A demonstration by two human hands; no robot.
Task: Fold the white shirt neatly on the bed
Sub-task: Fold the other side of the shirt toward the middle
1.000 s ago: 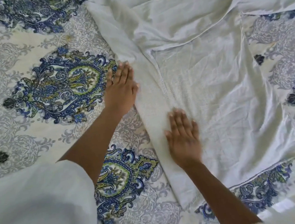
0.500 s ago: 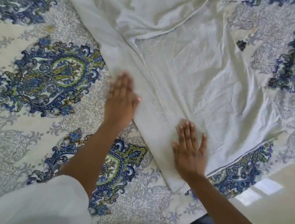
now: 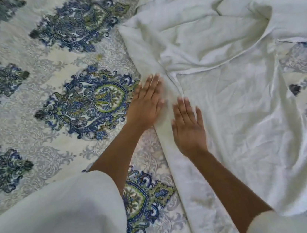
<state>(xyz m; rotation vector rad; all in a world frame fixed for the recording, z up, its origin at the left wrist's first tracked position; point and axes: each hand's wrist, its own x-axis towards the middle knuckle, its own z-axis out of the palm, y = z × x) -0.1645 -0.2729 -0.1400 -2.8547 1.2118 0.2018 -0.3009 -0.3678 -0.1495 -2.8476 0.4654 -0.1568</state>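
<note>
right grip (image 3: 188,129) now nearer left grip (image 3: 145,102), both flat/uncurled on wrinkled white shirt (image 3: 234,106) w/ bunched top

on my feed the white shirt (image 3: 235,116) reads as one plain colour all over — white with a faint cream-green cast, greyer in its creases. the bed (image 3: 20,97) under it has a cream ground covered with pale grey-blue damask scrollwork. set into that are big ornate medallions in rows; the clearest medallion (image 3: 89,103) is outlined in dark navy and mid blue, with olive and yellow-green leaf shapes and a lime-edged teardrop at its core. the left sleeve (image 3: 55,225) and right sleeve (image 3: 289,223) i see low in the frame are plain pale white, slightly grey in shade.
</note>
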